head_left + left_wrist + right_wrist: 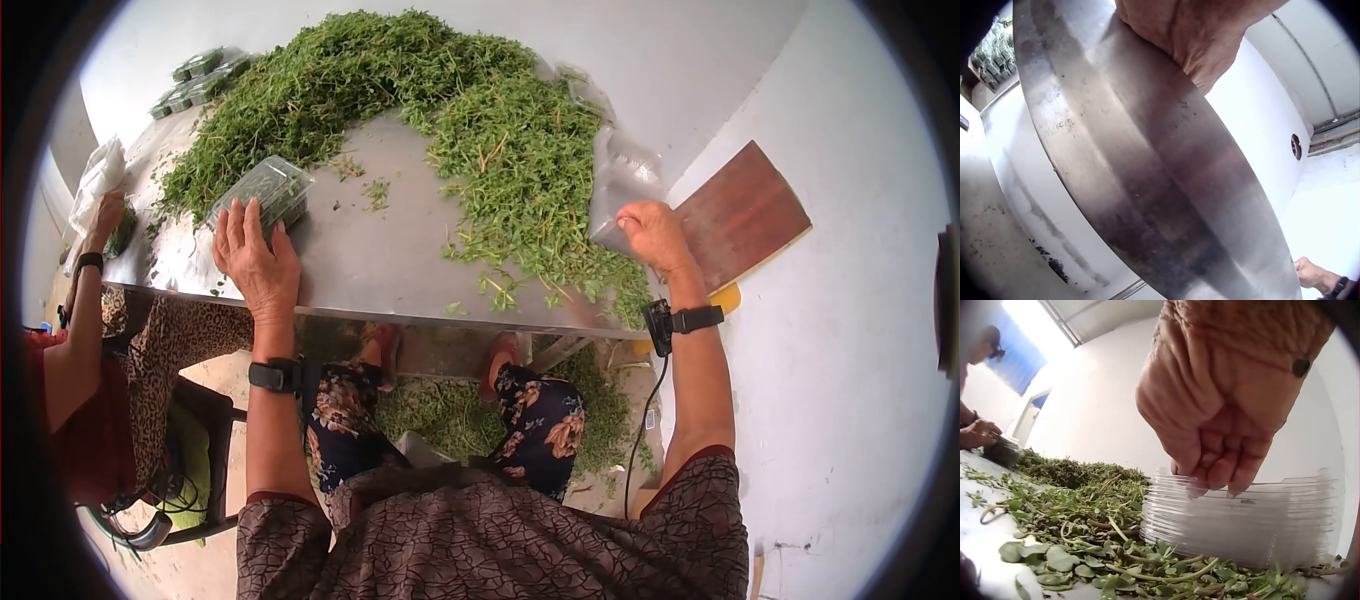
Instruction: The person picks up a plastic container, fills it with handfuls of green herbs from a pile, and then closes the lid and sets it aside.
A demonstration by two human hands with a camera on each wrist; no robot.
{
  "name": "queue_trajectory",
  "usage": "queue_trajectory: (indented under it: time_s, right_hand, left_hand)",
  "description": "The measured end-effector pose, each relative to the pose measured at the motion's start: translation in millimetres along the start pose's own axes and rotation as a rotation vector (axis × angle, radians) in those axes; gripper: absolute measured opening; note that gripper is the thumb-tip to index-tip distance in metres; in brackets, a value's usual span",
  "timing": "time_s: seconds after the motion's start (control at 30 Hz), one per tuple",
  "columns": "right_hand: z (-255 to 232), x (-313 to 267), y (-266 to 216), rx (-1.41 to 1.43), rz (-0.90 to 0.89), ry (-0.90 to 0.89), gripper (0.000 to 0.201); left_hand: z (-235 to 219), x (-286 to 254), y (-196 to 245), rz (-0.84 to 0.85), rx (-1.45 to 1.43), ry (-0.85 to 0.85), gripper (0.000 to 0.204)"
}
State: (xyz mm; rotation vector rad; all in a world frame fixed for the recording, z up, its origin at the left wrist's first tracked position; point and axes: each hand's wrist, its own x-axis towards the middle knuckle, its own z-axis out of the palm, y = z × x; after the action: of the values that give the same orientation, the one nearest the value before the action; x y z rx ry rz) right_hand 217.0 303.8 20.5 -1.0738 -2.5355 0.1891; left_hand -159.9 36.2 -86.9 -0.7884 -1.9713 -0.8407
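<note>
Up close, the right hand (1222, 406) has its fingertips (1216, 478) curled down onto the top rim of a stack of clear tubs (1241, 525), pinching at the uppermost one; the stack stands at the right end of the table (380, 260), with the greens (500, 150) pressed against its base. Loose sprigs and round leaves lie all round the stack in the right wrist view, so the bottom tubs are partly hidden behind them.

The left hand (255, 260) lies flat on the steel near the front edge, fingers straight and spread, their tips touching the near end of a filled tub (265, 190) packed with greens. It grips nothing. From the left wrist camera only the heel of that hand (1191, 37) and the table edge (1147, 175) show; the fingers are out of sight there.

Behind both hands the greens form a broad arc across the table, leaving a bare patch of steel between the hands. More filled tubs (195, 80) sit at the far left corner. A second person's hand (105, 215) works at the left end, by a white bag (95, 180). A brown board (745, 215) leans beside the table on the right. Fallen greens (450, 415) litter the floor under the table by the person's feet.
</note>
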Motion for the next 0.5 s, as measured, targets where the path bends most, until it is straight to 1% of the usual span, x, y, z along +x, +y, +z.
queue_trajectory:
  time_s: [0.23, 0.3, 0.33, 0.4, 0.5]
  right_hand:
    - [2.5, -2.5, -2.6, 0.008, -0.043, 0.018, 0.015]
    - [1.5, -2.3, -9.1, -0.025, 0.025, 0.007, 0.016]
    - [2.6, -1.3, -9.1, -0.023, 0.022, 0.008, 0.016]
    - [3.0, 0.4, -10.0, -0.121, -0.027, 0.019, 0.018]
    - [2.8, 1.1, -10.8, -0.148, -0.027, 0.013, 0.017]
  left_hand:
    - [0.4, -0.3, -0.6, 0.001, -0.008, 0.0, 0.044]
    - [1.8, -0.7, -0.8, -0.001, -0.012, 0.001, 0.044]
    - [1.9, -1.3, -1.1, -0.003, -0.014, 0.002, 0.044]
    - [0.1, -0.6, 0.0, -0.005, 0.006, -0.003, 0.044]
    - [-0.6, 0.0, 1.0, -0.009, 0.026, -0.01, 0.043]
